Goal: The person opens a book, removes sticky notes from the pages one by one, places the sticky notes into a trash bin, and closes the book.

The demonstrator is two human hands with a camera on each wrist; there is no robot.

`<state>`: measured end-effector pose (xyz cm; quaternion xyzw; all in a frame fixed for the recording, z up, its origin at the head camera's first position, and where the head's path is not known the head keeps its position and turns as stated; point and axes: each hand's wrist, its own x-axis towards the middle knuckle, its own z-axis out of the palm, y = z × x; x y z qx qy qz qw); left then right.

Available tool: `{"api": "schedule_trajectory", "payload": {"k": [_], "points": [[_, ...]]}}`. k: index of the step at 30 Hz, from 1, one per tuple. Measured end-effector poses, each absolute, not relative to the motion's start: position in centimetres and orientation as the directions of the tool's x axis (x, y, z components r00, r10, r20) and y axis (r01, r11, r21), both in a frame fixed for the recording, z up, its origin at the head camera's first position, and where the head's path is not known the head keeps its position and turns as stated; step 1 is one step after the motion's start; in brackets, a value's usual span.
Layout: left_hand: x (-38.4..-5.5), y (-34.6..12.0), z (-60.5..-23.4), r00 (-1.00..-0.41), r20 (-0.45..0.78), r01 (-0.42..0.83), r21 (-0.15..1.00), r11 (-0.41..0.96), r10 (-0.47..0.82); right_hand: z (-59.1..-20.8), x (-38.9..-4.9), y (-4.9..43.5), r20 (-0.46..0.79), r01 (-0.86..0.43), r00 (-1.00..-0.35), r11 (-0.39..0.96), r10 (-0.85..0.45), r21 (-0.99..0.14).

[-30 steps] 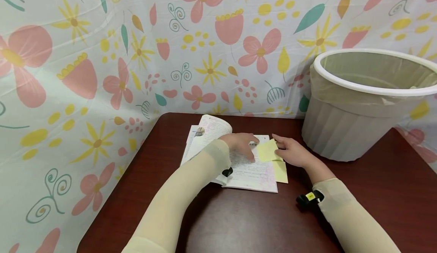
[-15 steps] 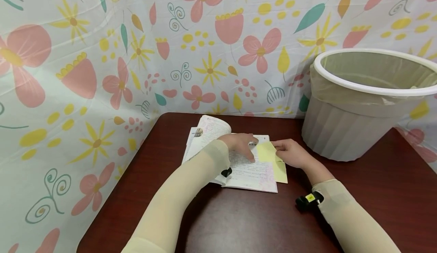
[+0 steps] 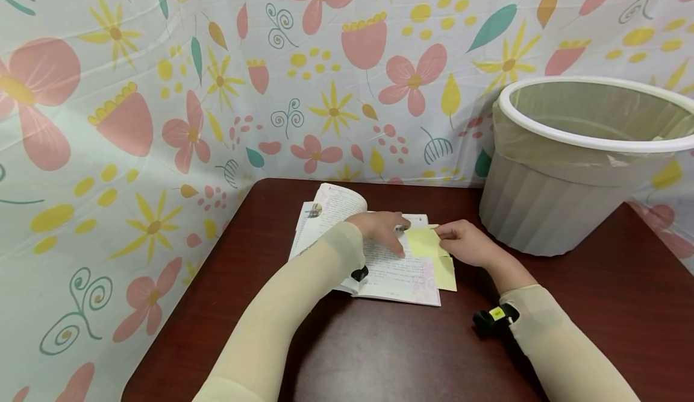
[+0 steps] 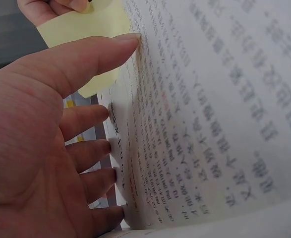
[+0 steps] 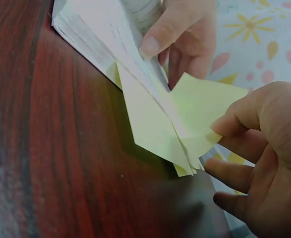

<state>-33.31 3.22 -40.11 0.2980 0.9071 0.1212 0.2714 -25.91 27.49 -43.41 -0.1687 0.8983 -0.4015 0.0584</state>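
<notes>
An open book (image 3: 390, 278) lies on the table, its left-hand pages curling up. My left hand (image 3: 382, 228) rests on the right-hand page, thumb and fingertips spread on the printed paper; the left wrist view shows the thumb (image 4: 100, 54) pressing there. Over that page's outer edge is a yellow sticky note (image 3: 423, 242). My right hand (image 3: 463, 242) pinches this note's right side, thumb on top and fingers partly behind, as the right wrist view shows. More yellow sticky notes (image 5: 152, 121) stick out from the book's edge beneath it.
A tall grey waste bin (image 3: 547, 203) with a white rim and clear liner stands at the back right of the dark red-brown table (image 3: 368, 354). A flower-print cloth (image 3: 325, 106) hangs behind and along the left side.
The sticky note, tilted up in my right hand a second ago, now lies lower against the page. My right fingers have shifted slightly along its right side. My left hand stays put.
</notes>
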Motion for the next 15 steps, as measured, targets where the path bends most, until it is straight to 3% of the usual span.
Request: {"api": "schedule_trajectory", "payload": {"k": [15], "points": [[-33.4,3.3,-40.3,-0.656,-0.437,0.471,0.399,0.786,0.615,-41.5,-25.0,27.8,0.019,-0.281,-0.908,0.573,-0.419,-0.77]]}}
